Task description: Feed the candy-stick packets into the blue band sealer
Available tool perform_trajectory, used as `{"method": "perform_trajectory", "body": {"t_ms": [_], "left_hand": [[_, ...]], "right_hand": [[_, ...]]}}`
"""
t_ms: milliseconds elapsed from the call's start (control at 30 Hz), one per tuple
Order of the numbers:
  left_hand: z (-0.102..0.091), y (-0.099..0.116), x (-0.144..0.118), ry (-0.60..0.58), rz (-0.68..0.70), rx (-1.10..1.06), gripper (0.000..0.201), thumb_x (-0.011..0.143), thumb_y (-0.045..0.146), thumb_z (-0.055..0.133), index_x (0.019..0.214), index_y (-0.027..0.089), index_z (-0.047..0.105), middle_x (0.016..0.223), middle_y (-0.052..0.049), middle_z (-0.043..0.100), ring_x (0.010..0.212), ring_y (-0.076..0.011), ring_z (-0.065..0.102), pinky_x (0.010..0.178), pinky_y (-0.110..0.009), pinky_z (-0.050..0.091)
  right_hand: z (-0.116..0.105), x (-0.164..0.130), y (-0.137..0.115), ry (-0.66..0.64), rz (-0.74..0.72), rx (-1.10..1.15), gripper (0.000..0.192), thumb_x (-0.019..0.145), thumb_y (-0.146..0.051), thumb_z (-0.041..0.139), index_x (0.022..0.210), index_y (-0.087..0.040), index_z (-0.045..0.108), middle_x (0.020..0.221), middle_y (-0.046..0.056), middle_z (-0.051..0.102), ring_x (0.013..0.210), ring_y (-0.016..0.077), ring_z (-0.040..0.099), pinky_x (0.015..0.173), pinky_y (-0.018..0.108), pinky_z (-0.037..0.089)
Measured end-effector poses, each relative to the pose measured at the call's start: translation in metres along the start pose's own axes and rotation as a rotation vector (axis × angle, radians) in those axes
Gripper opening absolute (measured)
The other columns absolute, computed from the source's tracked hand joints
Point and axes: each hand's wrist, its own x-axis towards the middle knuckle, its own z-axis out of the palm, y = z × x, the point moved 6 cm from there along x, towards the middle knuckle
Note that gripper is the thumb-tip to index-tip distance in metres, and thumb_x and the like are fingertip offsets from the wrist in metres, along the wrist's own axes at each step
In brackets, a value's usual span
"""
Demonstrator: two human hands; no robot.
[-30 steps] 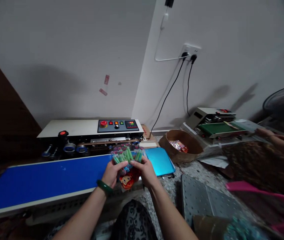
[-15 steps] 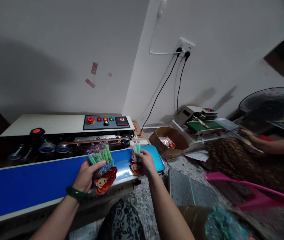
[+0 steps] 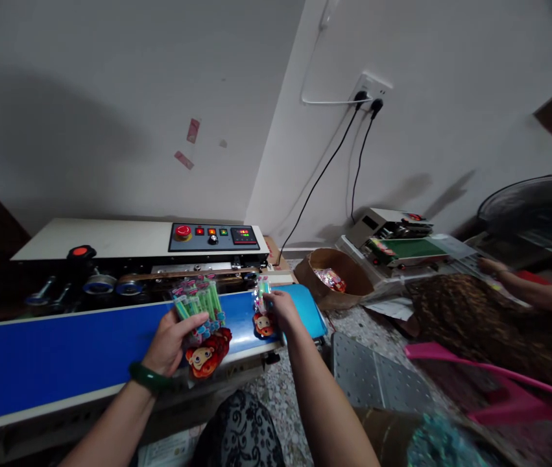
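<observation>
My left hand (image 3: 171, 340) is closed around a fanned bunch of clear packets (image 3: 202, 308) with green sticks inside and a red-haired cartoon figure at the lower end. It hovers over the front edge of the blue conveyor belt (image 3: 85, 347) of a sealing machine (image 3: 110, 243). At the belt's right end, my right hand (image 3: 283, 311) pinches the right side of a single packet (image 3: 262, 308) of the same kind, its top toward the machine's sealing strip. The fingertips are partly hidden.
A turquoise tray (image 3: 305, 308) adjoins the belt's right end. Beyond it stands a brown carton (image 3: 305, 275) with packets inside. Farther right, a co-worker's arm (image 3: 528, 285) reaches toward a smaller sealer with a green belt (image 3: 416, 248). A grey perforated stool (image 3: 377, 376) and pink chair (image 3: 455, 360) stand nearby.
The single packet and my right hand have shifted slightly left along the belt. On the green belt, a packet has moved left. The camera view has turned a little left.
</observation>
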Motion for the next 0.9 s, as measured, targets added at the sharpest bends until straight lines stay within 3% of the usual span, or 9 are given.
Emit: {"method": "perform_trajectory", "body": {"t_ms": [133,233,333,400,567,667,767,900], "left_hand": [[0.002,0.002,0.001,-0.004,0.031,-0.019,0.046,0.055,0.022,0.074,0.098,0.016,0.061,0.085,-0.006,0.069,0.077,-0.0227,0.064,0.063,-0.03,0.053],[0.004,0.0,0.002,-0.013,0.037,-0.053,0.05,0.056,0.021,0.072,0.103,0.015,0.058,0.09,-0.007,0.069,0.083,-0.0235,0.063,0.071,-0.032,0.051],[0.007,-0.004,0.003,-0.056,0.038,-0.073,0.048,0.058,0.02,0.071,0.104,0.014,0.058,0.09,-0.007,0.068,0.084,-0.0231,0.063,0.075,-0.034,0.05],[0.008,-0.007,0.004,-0.066,0.031,-0.062,0.045,0.057,0.02,0.072,0.1,0.013,0.059,0.087,-0.007,0.069,0.08,-0.023,0.064,0.075,-0.035,0.05],[0.008,-0.01,0.005,-0.016,0.048,-0.03,0.041,0.054,0.022,0.073,0.092,0.012,0.062,0.087,-0.008,0.069,0.082,-0.0248,0.063,0.078,-0.038,0.048],[0.01,-0.011,0.006,-0.01,0.07,-0.055,0.045,0.054,0.022,0.073,0.096,0.012,0.061,0.09,-0.009,0.068,0.085,-0.0257,0.062,0.081,-0.041,0.047],[0.013,-0.015,0.007,-0.011,0.043,-0.115,0.045,0.056,0.021,0.072,0.098,0.013,0.06,0.091,-0.008,0.068,0.082,-0.0244,0.063,0.08,-0.04,0.048],[0.017,-0.014,0.006,-0.039,0.043,-0.127,0.044,0.055,0.019,0.072,0.097,0.013,0.061,0.087,-0.007,0.069,0.08,-0.0233,0.064,0.077,-0.036,0.049]], "right_hand": [[0.016,-0.001,-0.009,-0.025,-0.022,0.009,0.022,0.051,-0.03,0.068,0.057,-0.015,0.053,0.047,-0.002,0.051,0.039,0.0089,0.045,0.04,0.022,0.038],[0.031,-0.021,-0.021,-0.041,-0.099,0.045,0.028,0.057,-0.038,0.067,0.069,-0.016,0.056,0.06,0.0,0.058,0.05,0.0105,0.052,0.047,0.021,0.041],[0.06,-0.053,-0.03,-0.309,-0.149,0.105,0.034,0.064,-0.043,0.065,0.085,-0.017,0.061,0.079,0.004,0.063,0.07,0.0148,0.058,0.059,0.024,0.046],[0.076,-0.072,-0.032,-0.428,-0.17,0.126,0.031,0.064,-0.04,0.066,0.085,-0.018,0.064,0.081,0.003,0.063,0.075,0.0157,0.058,0.065,0.025,0.045],[0.083,-0.086,-0.032,-0.357,-0.236,0.219,0.029,0.071,-0.04,0.06,0.086,-0.017,0.067,0.081,0.002,0.065,0.082,0.0186,0.058,0.077,0.03,0.044],[0.075,-0.085,-0.032,-0.224,-0.319,0.239,0.031,0.073,-0.041,0.058,0.091,-0.018,0.066,0.091,0.003,0.065,0.092,0.0199,0.056,0.084,0.031,0.042],[0.068,-0.084,-0.03,-0.124,-0.33,0.287,0.03,0.074,-0.042,0.056,0.091,-0.018,0.065,0.094,0.003,0.065,0.09,0.0194,0.056,0.081,0.03,0.043],[0.071,-0.087,-0.026,-0.207,-0.29,0.342,0.026,0.068,-0.032,0.065,0.09,-0.018,0.061,0.084,0.001,0.065,0.075,0.0159,0.058,0.071,0.027,0.046]]}}
